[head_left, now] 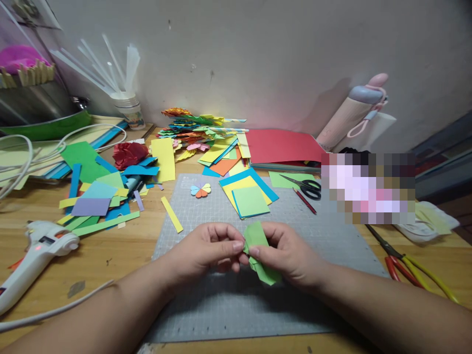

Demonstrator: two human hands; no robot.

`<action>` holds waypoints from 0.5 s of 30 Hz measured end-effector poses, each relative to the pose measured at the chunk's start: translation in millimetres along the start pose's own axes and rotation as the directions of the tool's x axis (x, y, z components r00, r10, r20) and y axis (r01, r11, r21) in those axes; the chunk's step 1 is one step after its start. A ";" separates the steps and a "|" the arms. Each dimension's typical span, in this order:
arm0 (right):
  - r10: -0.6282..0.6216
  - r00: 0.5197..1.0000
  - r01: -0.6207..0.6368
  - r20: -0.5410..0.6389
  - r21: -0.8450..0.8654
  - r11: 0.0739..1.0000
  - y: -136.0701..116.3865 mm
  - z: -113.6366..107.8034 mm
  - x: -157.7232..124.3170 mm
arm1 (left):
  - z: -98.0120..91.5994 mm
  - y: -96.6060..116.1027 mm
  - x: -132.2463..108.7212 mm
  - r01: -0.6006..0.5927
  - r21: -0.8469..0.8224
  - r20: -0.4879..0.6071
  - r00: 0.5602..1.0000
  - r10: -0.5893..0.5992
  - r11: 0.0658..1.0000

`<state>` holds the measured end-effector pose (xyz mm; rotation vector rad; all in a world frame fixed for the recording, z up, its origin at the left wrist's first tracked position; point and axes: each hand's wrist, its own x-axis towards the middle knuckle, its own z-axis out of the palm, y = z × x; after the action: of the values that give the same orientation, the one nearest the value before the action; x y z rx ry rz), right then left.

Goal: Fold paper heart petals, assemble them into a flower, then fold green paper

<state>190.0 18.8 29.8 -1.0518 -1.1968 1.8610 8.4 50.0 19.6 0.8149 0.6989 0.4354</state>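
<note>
Between my two hands, above the grey cutting mat (pixel 206 314), is a folded piece of green paper (pixel 257 236). My right hand (pixel 285 253) pinches it with the thumb on the near face and the fingers behind. At its left edge, my left hand (pixel 221 248) also grips it between thumb and fingertips. Creases and uneven layers show along the paper's lower part. Just beyond my hands lies a stack of yellow, blue and light green paper squares (pixel 252 200). A small multicoloured paper flower (pixel 200 190) rests on the mat to the left of that stack.
Black scissors (pixel 309 188) and a red pencil (pixel 305 201) lie at the mat's upper right. Pliers (pixel 403 263) sit farther right. On the left are a glue gun (pixel 40 255), paper scraps (pixel 92 206) and a cup of clear sticks (pixel 128 110). Red paper (pixel 282 146) lies by the wall.
</note>
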 end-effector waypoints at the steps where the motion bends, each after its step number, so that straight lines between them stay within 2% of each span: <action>1: 0.003 1.000 -0.003 -0.007 -0.006 1.000 0.1 -0.3 -0.2 | -0.4 -0.3 -0.5 0.002 -0.009 0.013 1.000 -0.002 1.000; 7: 0.008 1.000 -0.007 0.021 -0.042 0.999 2.1 -0.8 -1.2 | -0.8 1.6 -2.0 0.046 0.065 0.027 0.998 -0.048 0.997; 12: -0.015 0.998 0.016 0.062 -0.029 0.999 2.6 0.6 -1.8 | 1.2 5.1 -3.3 -0.005 0.163 0.012 1.000 0.003 0.987; 15: -0.032 0.998 0.035 0.058 -0.063 0.997 2.3 2.6 -3.4 | 3.9 5.2 -4.5 -0.042 0.257 -0.033 0.998 0.052 0.966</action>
<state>189.0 14.1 29.1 -1.0135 -1.3071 1.8485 7.6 48.6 27.3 1.0708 0.7844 0.4094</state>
